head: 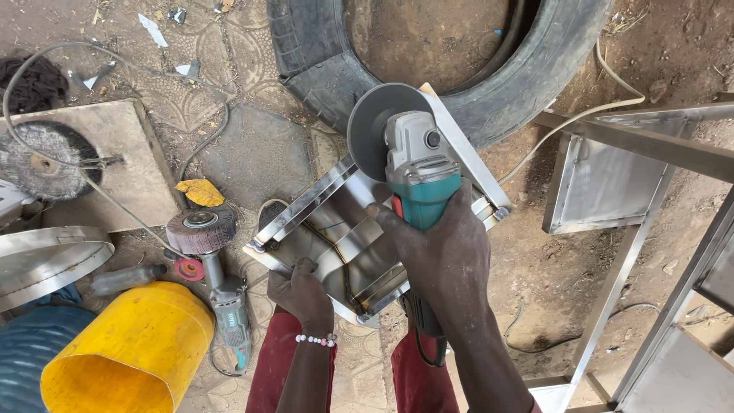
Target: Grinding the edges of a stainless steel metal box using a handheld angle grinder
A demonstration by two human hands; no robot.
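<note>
We record the right hand (pixel 443 248) closed around the teal body of an angle grinder (pixel 419 164), fingers wrapped over the top of the housing, with the grey head and its grinding disc (pixel 375 130) pointing away from us. The disc stands on edge over the far rim of a stainless steel tray (pixel 336 229); we cannot tell whether it touches the metal. The left hand (pixel 302 291), a white bead bracelet (pixel 317 339) at its wrist, grips the near edge of that tray, fingers curled over the rim, holding it tilted above our knees in dark red trousers (pixel 271 359). The tray is a shiny rectangular piece with folded rims and a dark seam running across its inside. Its far corner lies against a worn car tyre (pixel 489 92) on the dirt ground. To our left, a second angle grinder (pixel 222 283) with a flap disc (pixel 202 228) lies on the ground, just beside a yellow plastic container (pixel 130 352) tipped on its side. Further left, a wire wheel brush (pixel 42 160) rests on a flat slab. To the right, a stainless steel frame (pixel 650 138) with sheet panels stands well apart from the tray.
</note>
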